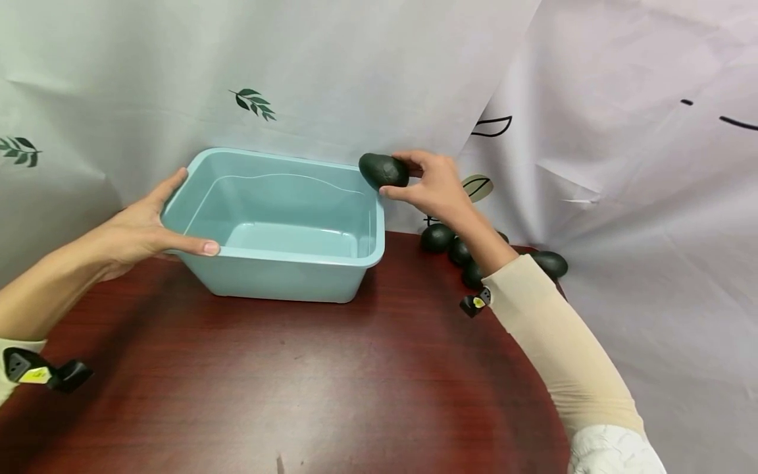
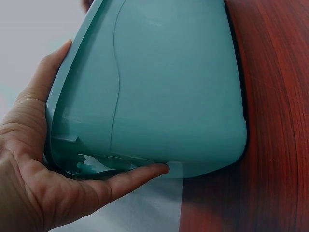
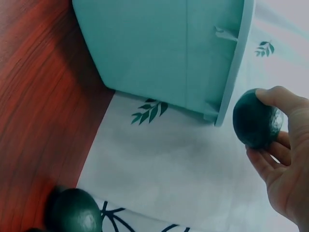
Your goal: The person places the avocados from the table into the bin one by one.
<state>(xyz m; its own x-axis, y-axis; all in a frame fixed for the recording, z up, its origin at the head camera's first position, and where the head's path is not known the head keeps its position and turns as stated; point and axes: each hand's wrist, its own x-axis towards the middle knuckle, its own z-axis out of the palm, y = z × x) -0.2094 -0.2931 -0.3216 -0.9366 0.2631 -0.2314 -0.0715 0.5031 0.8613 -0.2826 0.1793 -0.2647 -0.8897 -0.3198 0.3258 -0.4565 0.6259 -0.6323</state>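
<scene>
Left of frame: left hand, fingers spread and straight about the left end of a pale blue tub, thumb along front rim. Tub upright on dark red counter. Upper centre: one dark green avocado, held up at the tub's far right corner, apart from the rim in the right wrist view; long axis roughly crosswise, just left of pinching fingers of the right hand, far the nearer. Right of centre: more avocados, partly hidden by forearm.
</scene>
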